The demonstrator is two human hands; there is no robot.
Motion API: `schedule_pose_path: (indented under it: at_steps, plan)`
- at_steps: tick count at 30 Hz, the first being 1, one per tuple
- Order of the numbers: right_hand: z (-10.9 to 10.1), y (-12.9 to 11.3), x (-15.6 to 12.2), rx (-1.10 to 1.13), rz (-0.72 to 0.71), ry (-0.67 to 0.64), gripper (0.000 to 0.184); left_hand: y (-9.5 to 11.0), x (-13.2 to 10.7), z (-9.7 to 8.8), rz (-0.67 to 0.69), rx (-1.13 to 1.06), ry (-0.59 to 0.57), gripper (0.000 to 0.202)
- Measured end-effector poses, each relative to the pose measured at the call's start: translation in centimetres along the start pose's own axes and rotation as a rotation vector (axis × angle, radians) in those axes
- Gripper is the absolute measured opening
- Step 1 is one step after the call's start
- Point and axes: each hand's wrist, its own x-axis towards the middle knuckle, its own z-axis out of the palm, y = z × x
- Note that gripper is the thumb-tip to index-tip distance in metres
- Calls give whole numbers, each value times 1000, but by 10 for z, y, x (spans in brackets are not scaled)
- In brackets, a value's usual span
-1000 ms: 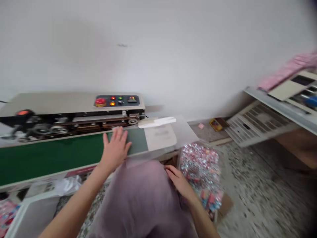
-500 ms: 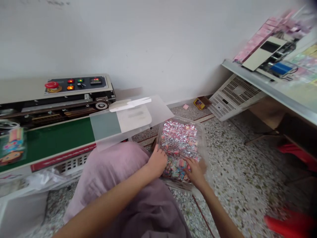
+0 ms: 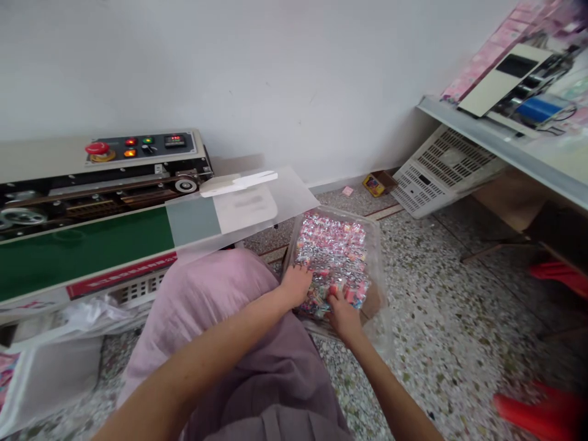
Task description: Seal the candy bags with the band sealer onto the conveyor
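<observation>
Pink packets (image 3: 333, 236) lie against left hand (image 3: 297, 286) and right hand (image 3: 343, 315), fingers (image 3: 332, 300) partly curled, grip unclear.

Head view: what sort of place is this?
Probably a small packing workshop: a green conveyor belt beside a lit control panel, many shiny packets near the floor, and another machine on the right-hand table.

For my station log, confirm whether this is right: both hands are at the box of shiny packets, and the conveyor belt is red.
Wrong colour: the head view shows the conveyor belt is green. The left hand and right hand are at the box of shiny packets.
</observation>
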Motion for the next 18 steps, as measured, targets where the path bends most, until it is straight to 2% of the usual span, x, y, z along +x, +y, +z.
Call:
schedule_pose_path:
  at_steps: [3, 5, 11, 18]
  plan:
    - [6, 3, 4, 38, 64, -17, 31, 1, 3, 4, 0, -9, -7, 45]
    - [7, 7, 8, 97, 82, -20, 23, 2, 4, 5, -1, -11, -10, 50]
    - [12, 19, 18, 393, 88, 8, 12, 6, 5, 1, -3, -25, -57, 61]
    - [25, 13, 23, 664, 172, 94, 10, 4, 11, 2, -31, -79, -133, 77]
